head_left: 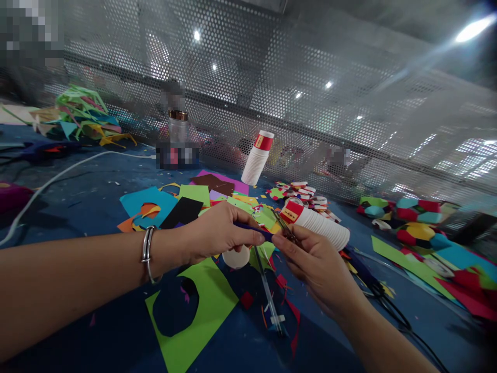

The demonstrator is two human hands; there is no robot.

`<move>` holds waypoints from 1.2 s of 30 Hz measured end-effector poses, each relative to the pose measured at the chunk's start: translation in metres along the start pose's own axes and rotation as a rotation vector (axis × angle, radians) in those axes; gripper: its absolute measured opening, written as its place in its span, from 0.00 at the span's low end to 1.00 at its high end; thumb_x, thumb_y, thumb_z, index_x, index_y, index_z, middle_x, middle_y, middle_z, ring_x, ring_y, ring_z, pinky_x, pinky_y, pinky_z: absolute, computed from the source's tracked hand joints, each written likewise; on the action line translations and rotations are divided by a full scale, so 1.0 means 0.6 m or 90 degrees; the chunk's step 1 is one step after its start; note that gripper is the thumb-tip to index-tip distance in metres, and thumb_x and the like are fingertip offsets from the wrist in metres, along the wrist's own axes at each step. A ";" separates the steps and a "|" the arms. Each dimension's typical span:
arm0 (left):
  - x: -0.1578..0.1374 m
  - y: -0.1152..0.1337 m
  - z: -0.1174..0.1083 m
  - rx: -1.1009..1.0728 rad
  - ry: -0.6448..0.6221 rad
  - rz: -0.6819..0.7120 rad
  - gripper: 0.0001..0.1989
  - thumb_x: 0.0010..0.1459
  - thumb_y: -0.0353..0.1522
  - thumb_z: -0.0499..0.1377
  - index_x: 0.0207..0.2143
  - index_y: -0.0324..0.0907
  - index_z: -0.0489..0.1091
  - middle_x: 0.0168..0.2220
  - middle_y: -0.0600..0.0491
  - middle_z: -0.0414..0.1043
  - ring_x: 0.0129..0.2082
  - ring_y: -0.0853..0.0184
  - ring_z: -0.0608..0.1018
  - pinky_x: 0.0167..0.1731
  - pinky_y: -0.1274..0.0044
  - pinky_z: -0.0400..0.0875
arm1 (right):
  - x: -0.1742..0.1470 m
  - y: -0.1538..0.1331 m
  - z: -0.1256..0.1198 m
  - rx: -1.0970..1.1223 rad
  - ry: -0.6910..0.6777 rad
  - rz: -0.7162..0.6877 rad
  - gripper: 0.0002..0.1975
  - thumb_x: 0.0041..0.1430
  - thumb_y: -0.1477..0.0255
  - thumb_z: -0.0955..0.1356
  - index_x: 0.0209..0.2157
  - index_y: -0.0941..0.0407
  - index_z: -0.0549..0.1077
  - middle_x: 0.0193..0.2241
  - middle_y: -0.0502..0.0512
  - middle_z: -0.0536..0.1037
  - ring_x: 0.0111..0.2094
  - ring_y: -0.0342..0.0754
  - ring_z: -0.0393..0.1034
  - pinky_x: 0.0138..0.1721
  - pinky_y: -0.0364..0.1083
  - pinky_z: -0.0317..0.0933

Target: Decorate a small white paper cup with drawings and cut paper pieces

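Observation:
My left hand (221, 230), wearing silver bangles on the wrist, is closed with thumb and fingers on a narrow dark blue piece of paper (267, 235). My right hand (310, 254) is closed around small scissors (285, 226), whose blades point up and away. Its thumb and fingertips meet the right end of the blue paper. Beneath the hands lie a clear glue stick (267, 292) and a white round disc (236, 257), partly hidden by my left hand. A green sheet with a large round cut-out (212, 295) lies nearer me.
One stack of paper cups (256, 163) stands upright; another stack (322, 225) lies on its side. Coloured paper sheets (194, 194) and scraps cover the blue table (116, 331). Cables (388, 305) run at right, a white cord (42, 189) at left. A perforated metal panel (217, 103) rises behind.

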State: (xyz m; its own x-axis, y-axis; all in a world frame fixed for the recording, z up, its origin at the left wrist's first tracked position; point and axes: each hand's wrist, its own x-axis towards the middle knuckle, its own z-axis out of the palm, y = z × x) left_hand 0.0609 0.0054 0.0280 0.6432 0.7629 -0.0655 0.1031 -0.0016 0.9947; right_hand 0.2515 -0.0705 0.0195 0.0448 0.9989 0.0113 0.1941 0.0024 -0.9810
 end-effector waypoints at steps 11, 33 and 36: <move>0.006 -0.010 0.001 -0.220 0.017 0.012 0.09 0.53 0.34 0.69 0.35 0.39 0.78 0.32 0.53 0.77 0.31 0.72 0.75 0.30 0.80 0.63 | -0.001 0.004 -0.001 -0.010 -0.006 -0.011 0.15 0.60 0.58 0.73 0.35 0.56 0.73 0.20 0.40 0.54 0.18 0.36 0.37 0.16 0.41 0.32; 0.003 -0.018 0.010 -0.011 -0.053 0.087 0.16 0.56 0.41 0.66 0.25 0.39 0.71 0.21 0.57 0.73 0.21 0.73 0.74 0.23 0.82 0.66 | 0.001 0.010 0.001 -0.054 -0.031 -0.032 0.22 0.64 0.50 0.67 0.29 0.55 0.66 0.19 0.40 0.48 0.20 0.38 0.36 0.18 0.41 0.35; 0.003 -0.023 0.017 -0.058 -0.069 0.065 0.15 0.56 0.40 0.67 0.26 0.39 0.69 0.22 0.56 0.75 0.22 0.72 0.78 0.25 0.80 0.72 | 0.001 0.012 0.003 -0.057 -0.028 -0.025 0.22 0.65 0.50 0.66 0.28 0.55 0.65 0.19 0.40 0.48 0.19 0.38 0.36 0.18 0.41 0.35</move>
State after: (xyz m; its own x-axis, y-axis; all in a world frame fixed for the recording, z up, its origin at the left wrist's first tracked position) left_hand 0.0684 0.0003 0.0134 0.7249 0.6881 0.0323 -0.0326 -0.0125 0.9994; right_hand 0.2513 -0.0699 0.0119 -0.0071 0.9992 0.0393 0.2821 0.0397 -0.9586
